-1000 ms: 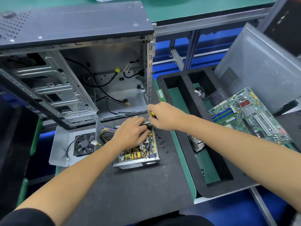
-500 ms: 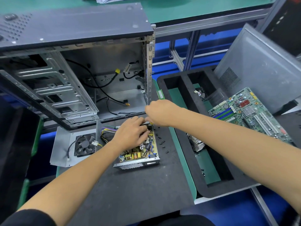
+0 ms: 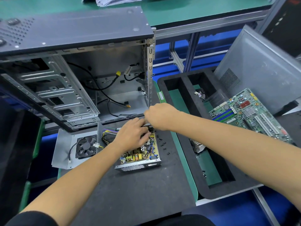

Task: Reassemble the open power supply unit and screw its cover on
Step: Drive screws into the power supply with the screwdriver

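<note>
Black mat, foam tray perhaps holding screws

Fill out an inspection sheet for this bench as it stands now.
Surface: black mat.
Job's things: power supply unit open, circuit board exposed; cover with fan lies beside it, not fitted.
Clutter: loose black screws, motherboard, foam tray.
Hands: left hand rests on the unit; right hand curled above its far edge, tool hidden.
Cables: bundled wires beside the unit.
Surroundings: open computer case.
</note>
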